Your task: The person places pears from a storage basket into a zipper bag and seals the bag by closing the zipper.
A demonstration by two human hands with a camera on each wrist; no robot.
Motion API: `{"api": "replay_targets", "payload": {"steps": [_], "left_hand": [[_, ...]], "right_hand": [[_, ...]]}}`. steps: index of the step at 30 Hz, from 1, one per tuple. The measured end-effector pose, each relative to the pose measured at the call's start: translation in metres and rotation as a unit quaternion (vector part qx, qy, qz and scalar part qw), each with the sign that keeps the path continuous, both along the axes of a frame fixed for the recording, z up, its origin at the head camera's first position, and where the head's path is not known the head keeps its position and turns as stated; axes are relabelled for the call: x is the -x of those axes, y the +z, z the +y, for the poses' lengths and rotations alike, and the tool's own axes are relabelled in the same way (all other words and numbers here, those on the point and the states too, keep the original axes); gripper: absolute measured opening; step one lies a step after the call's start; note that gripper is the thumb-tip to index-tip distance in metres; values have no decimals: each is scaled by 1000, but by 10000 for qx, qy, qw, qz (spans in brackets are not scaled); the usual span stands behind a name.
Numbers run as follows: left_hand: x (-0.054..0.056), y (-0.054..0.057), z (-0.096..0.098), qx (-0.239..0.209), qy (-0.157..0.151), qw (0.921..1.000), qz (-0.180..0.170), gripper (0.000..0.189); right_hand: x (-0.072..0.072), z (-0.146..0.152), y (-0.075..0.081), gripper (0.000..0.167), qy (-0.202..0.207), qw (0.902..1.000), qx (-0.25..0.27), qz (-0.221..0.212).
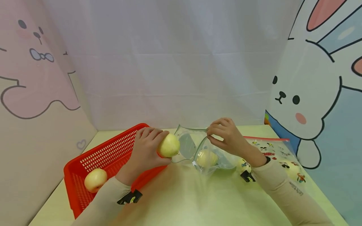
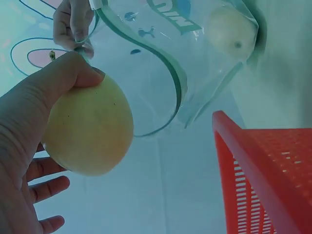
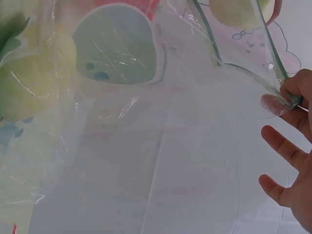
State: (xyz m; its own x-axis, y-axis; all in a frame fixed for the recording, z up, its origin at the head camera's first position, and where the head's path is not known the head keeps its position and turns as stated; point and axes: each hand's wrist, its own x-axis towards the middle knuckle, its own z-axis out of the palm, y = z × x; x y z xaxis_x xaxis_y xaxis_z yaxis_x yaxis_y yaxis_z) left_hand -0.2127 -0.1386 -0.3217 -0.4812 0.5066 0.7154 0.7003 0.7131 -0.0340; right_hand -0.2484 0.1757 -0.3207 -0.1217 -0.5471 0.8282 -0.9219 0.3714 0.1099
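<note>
My left hand grips a pale yellow apple in front of the mouth of a clear zip bag. The left wrist view shows the thumb over the top of this apple, while several fingers spread out behind it. With thumb and forefinger, my right hand pinches the bag's green-edged rim; its other fingers are spread in the right wrist view. The mouth of the bag gapes toward the left hand. Another yellow apple lies inside the bag, seen through the plastic.
A red perforated basket stands on the left of the table with a yellow apple in it. To the right, partly behind the right forearm, lies a printed bag with a red zip, with round yellow shapes inside. A curtain closes off the back.
</note>
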Motion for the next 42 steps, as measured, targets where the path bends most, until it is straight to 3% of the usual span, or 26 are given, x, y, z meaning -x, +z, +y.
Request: {"api": "replay_targets", "payload": {"steps": [9, 15, 20, 24, 27, 32, 38, 42], "left_hand": [[12, -8, 31, 194, -166, 9993, 288, 66], [18, -14, 40, 411, -130, 9984, 362, 69], [25, -20, 40, 368, -207, 9987, -273, 67], [26, -23, 38, 578, -16, 9946, -859, 63], [26, -22, 37, 919, 304, 9888, -1131, 61], [26, -23, 38, 1599, 732, 9714, -1595, 60], [26, -23, 45, 1894, 929, 9528, -2182, 64], [25, -23, 49, 2143, 1027, 9425, -2350, 64]], "right_hand": [[-1, -3, 0, 28, 27, 10000, 4, 32], [-1, -3, 2, 29, 17, 10000, -16, 67], [0, -3, 2, 30, -17, 9999, 25, 97], [0, -2, 3, 30, -35, 9999, 71, 128], [0, -1, 4, 29, -47, 9999, 50, 157], [1, 2, 5, 29, -31, 9998, 91, 172], [2, 2, 5, 28, -9, 9998, 68, 193], [1, 2, 5, 29, 13, 9998, 53, 211]]}}
